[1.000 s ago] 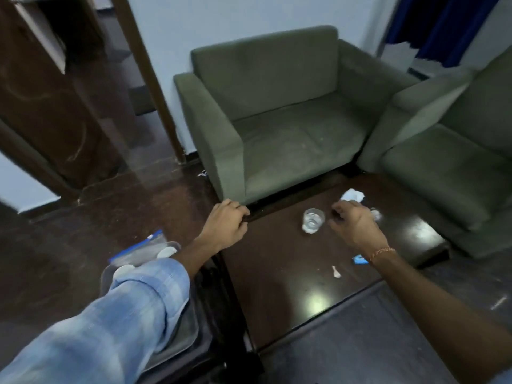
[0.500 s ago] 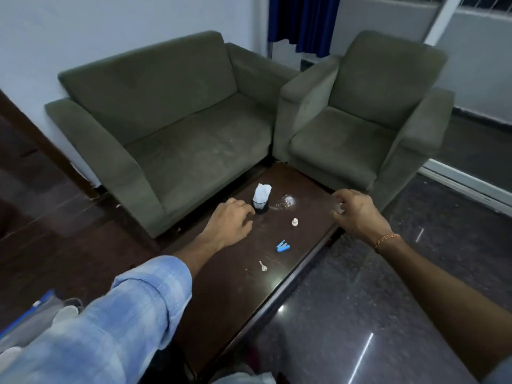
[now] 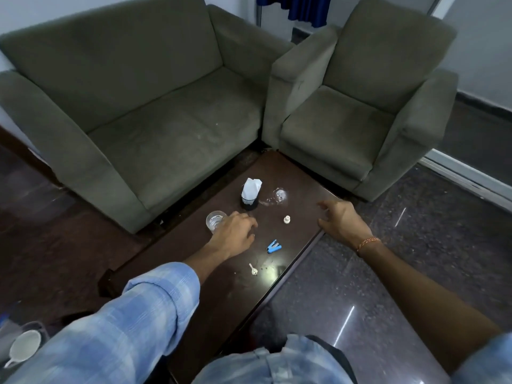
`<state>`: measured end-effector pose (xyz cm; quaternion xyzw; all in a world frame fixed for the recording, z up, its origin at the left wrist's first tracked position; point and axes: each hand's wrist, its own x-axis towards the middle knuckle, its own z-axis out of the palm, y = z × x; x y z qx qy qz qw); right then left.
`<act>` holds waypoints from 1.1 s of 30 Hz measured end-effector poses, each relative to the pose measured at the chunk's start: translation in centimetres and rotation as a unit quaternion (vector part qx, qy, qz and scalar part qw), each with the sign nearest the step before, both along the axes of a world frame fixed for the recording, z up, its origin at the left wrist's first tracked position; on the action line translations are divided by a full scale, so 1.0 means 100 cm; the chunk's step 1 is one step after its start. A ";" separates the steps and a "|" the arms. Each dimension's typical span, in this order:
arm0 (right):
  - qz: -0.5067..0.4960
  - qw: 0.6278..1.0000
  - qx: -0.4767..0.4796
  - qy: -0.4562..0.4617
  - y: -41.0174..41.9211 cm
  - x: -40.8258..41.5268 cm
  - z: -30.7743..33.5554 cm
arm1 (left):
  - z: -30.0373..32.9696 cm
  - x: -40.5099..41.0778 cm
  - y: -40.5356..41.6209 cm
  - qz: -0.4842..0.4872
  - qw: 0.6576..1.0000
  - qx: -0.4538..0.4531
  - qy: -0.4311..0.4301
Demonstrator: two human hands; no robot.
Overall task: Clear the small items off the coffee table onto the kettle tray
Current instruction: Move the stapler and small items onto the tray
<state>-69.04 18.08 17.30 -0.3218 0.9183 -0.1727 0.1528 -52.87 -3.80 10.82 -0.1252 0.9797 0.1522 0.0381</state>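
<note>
Coffee table (image 3: 221, 286): dark wood, far corner between the sofas.
Left hand (image 3: 234, 235): fingers curled beside a glass tumbler (image 3: 214, 220) near the left edge, seemingly touching it.
Right hand (image 3: 342, 221): fingers spread over the right edge, holding nothing.
Blue clip (image 3: 273, 247), white cap (image 3: 287, 219), key (image 3: 253, 269): mid-table.

No legible text, label or number anywhere.
</note>
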 end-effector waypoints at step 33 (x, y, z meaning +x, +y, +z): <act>0.238 0.937 0.210 -0.144 -0.115 -0.171 -0.327 | -0.262 -0.157 0.063 0.179 0.938 0.110 -0.275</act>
